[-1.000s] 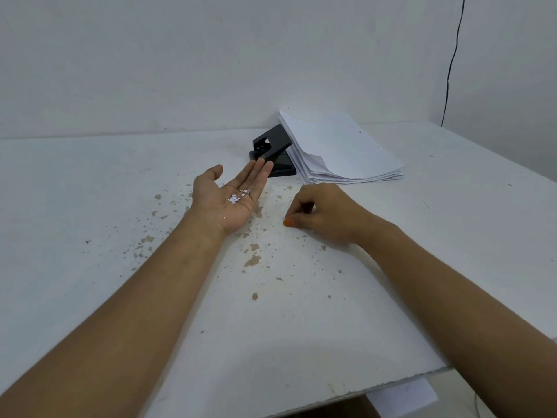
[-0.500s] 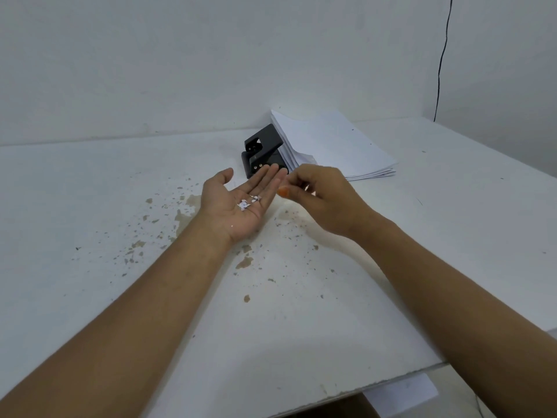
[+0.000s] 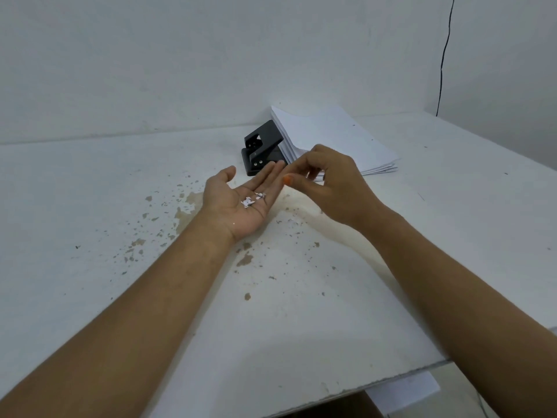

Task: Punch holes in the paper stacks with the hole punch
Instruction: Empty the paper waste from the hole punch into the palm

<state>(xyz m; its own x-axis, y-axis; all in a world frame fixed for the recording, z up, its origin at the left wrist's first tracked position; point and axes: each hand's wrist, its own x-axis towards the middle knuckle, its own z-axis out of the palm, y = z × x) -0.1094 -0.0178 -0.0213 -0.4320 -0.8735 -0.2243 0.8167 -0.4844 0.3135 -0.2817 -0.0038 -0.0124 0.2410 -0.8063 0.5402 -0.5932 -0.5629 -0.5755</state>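
With the hole punch (image 3: 262, 152) and paper stack (image 3: 334, 137) parked behind your hands, keep your flat, open left hand (image 3: 241, 203) level under the paper bits (image 3: 253, 200) while your right hand (image 3: 328, 182) brings its pinched fingertips over that palm.

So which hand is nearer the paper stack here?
Right. The right hand hovers just in front of the paper stack, overlapping its near edge; the left hand, palm up holding paper bits, sits further left, by the hole punch.
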